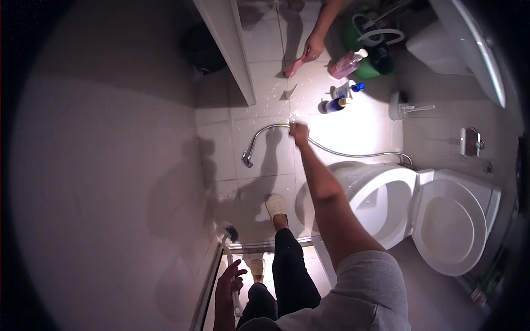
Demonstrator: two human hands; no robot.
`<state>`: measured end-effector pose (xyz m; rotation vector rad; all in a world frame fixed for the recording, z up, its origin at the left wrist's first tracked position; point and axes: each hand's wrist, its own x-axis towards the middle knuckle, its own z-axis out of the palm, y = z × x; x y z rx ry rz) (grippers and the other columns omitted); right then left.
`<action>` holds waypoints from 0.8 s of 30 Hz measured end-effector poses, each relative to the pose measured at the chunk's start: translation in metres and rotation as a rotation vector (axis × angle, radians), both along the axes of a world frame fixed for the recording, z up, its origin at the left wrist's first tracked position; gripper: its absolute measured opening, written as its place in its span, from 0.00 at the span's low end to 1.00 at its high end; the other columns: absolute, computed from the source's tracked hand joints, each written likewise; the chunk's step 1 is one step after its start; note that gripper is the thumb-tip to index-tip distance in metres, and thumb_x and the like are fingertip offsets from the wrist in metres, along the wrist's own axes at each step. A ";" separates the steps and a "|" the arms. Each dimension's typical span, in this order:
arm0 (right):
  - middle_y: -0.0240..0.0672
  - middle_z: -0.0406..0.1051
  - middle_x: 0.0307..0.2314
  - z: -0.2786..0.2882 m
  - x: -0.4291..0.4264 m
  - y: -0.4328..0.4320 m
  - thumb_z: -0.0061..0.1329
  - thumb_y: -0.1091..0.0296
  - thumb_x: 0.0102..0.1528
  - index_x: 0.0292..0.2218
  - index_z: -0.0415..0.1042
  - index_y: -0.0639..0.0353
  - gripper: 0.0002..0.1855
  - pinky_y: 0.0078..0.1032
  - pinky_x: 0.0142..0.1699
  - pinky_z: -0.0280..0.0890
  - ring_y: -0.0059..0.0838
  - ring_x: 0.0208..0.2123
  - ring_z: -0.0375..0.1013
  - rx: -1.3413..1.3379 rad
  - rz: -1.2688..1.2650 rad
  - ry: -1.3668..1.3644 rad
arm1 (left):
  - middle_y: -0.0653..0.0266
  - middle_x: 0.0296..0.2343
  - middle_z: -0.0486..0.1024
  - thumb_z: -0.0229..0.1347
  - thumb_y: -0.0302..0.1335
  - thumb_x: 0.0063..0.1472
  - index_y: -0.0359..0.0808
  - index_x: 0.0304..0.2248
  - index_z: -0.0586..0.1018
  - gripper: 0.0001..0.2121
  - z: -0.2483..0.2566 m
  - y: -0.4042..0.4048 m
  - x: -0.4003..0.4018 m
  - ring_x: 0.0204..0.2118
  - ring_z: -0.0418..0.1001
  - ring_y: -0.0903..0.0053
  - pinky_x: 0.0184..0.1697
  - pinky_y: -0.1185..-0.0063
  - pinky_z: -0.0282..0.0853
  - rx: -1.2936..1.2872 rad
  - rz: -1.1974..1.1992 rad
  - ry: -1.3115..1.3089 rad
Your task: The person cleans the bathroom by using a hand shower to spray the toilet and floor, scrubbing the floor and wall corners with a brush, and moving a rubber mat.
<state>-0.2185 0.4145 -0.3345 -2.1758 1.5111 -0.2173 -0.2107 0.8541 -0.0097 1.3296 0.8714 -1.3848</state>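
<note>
My left hand point(232, 281) holds the white handle of a toilet brush point(230, 233), whose dark bristles are low by the wall and door sill. My right arm reaches out over the tiled floor. At its end my right hand point(299, 133) is closed around a flexible metal shower hose point(352, 155). The hose's chrome spray head point(247, 158) lies on the floor to the left. Beyond my right hand are wet splashes and a small white pointed piece point(291, 92). Another person's hand point(313, 47) holds a pink object point(294, 68) near the floor.
A toilet point(383, 202) with its lid raised is at right. Several bottles, among them a pink one point(345, 66) and a dark blue one point(334, 105), stand near a green bucket point(366, 68). A brush holder point(397, 105) is by the wall. A panel edge point(244, 62) juts in at upper left.
</note>
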 end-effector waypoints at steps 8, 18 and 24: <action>0.38 0.70 0.18 0.141 -0.156 0.290 0.38 0.63 0.47 0.22 0.71 0.61 0.13 0.24 0.24 0.64 0.26 0.18 0.70 0.951 -0.442 -0.312 | 0.57 0.27 0.66 0.50 0.30 0.50 0.33 0.39 0.67 0.16 0.065 0.095 -0.027 0.12 0.52 0.91 0.13 0.93 0.49 -0.291 -0.020 -0.142; 0.40 0.69 0.18 0.438 -0.170 0.311 0.37 0.71 0.51 0.54 0.27 0.38 0.38 0.23 0.22 0.65 0.28 0.17 0.70 0.820 -0.044 -0.717 | 0.58 0.24 0.65 0.51 0.24 0.47 0.32 0.36 0.68 0.14 0.124 0.169 -0.079 0.12 0.53 0.90 0.14 0.93 0.52 -0.444 -0.042 -0.158; 0.37 0.69 0.17 0.540 -0.223 0.388 0.39 0.61 0.51 0.41 0.63 0.60 0.18 0.18 0.24 0.64 0.23 0.20 0.70 0.823 0.133 -0.705 | 0.56 0.25 0.64 0.38 0.16 0.47 0.31 0.39 0.64 0.16 0.147 0.181 -0.124 0.10 0.52 0.88 0.13 0.91 0.54 -0.487 -0.097 -0.071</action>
